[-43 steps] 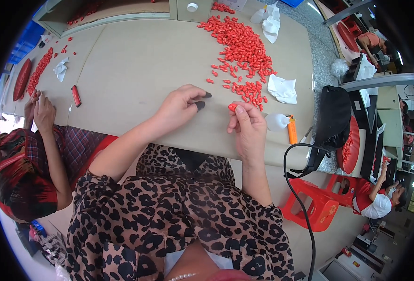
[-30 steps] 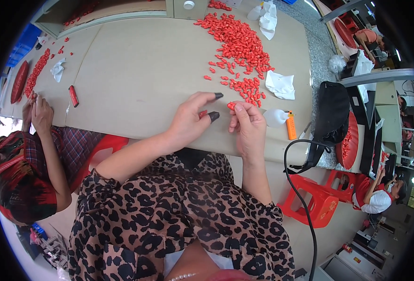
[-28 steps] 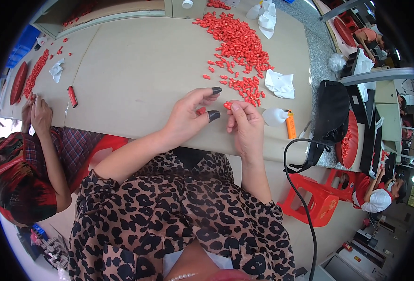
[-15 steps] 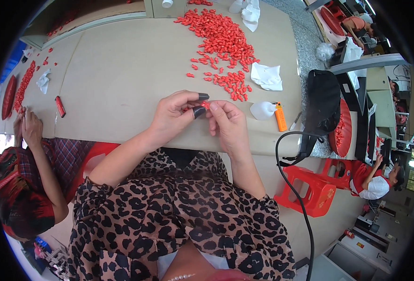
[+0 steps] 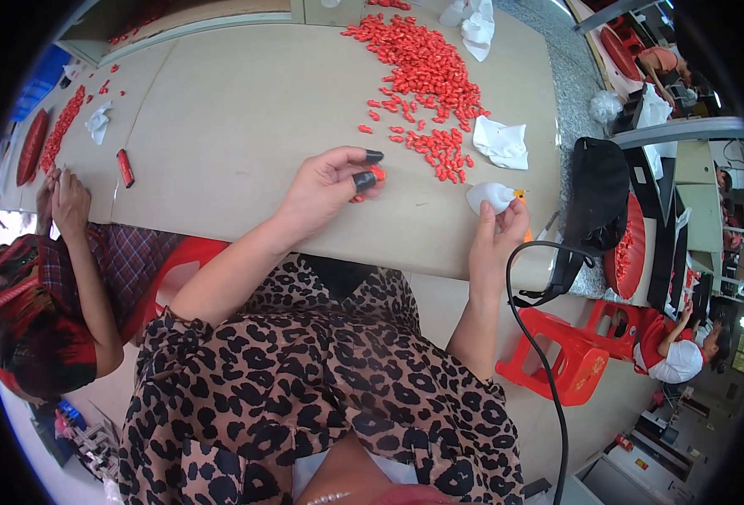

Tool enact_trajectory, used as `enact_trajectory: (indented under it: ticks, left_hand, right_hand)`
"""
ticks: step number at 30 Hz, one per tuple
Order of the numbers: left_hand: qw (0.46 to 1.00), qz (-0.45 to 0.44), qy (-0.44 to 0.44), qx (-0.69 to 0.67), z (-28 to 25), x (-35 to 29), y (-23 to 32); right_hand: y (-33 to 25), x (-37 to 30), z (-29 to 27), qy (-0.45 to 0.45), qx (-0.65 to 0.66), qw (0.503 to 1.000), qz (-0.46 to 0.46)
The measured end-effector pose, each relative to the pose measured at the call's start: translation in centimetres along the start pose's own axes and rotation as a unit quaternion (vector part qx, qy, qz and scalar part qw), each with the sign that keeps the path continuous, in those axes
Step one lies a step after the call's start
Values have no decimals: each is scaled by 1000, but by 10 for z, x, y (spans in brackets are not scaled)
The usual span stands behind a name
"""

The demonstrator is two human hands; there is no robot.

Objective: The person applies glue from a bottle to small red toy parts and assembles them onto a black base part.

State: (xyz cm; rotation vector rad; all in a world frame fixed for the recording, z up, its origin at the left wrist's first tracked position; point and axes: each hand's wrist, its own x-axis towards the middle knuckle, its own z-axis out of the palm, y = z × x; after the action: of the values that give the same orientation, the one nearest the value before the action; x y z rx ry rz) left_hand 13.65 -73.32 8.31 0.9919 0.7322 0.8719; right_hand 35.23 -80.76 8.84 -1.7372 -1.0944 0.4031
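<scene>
My left hand [image 5: 325,187] is raised over the table, with dark covers on its thumb and index finger. Pinched between them is a small red peanut-shaped piece [image 5: 378,172]; more red shows under the curled fingers. My right hand [image 5: 498,238] closes on a small white squeeze bottle [image 5: 489,196], its thumb and fingers at the bottle's lower side. Partly hidden behind those fingers is an orange lighter [image 5: 521,194]. Beyond both hands spreads a big pile of red peanut-shaped pieces [image 5: 427,63].
A crumpled white tissue [image 5: 501,143] lies beside the pile. To the right are a black bag [image 5: 597,189] and a hanging black cable [image 5: 549,362]. At left, a co-worker's hands [image 5: 67,200] are near another red row [image 5: 67,122] and a red lighter [image 5: 125,168].
My right hand has left the red piece at my left fingers, moved right and taken hold of the white bottle. My left hand keeps its pinch. The whole view has shifted slightly.
</scene>
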Motion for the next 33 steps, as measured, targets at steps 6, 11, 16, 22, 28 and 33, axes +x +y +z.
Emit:
enact_trajectory:
  ticks: [6, 11, 16, 22, 28, 33]
  left_hand:
    - [1000, -25, 0, 1, -5, 0, 2]
    - [1000, 2, -18, 5, -11, 0, 7]
    - [1000, 27, -6, -2, -14, -7, 9]
    - [994, 107, -6, 31, -19, -8, 5]
    - [993, 110, -21, 23, -24, -5, -3]
    - [993, 111, -10, 46, -21, -3, -3]
  right_hand:
    - [-17, 3, 24, -64, 155, 986, -23]
    - [-42, 0, 26, -168, 401, 890, 137]
    - [-32, -5, 36, -170, 501, 825, 200]
    - [-27, -7, 45, -117, 588, 762, 245]
    - [-31, -7, 47, -160, 605, 743, 235]
    - [-28, -8, 51, -142, 570, 773, 238]
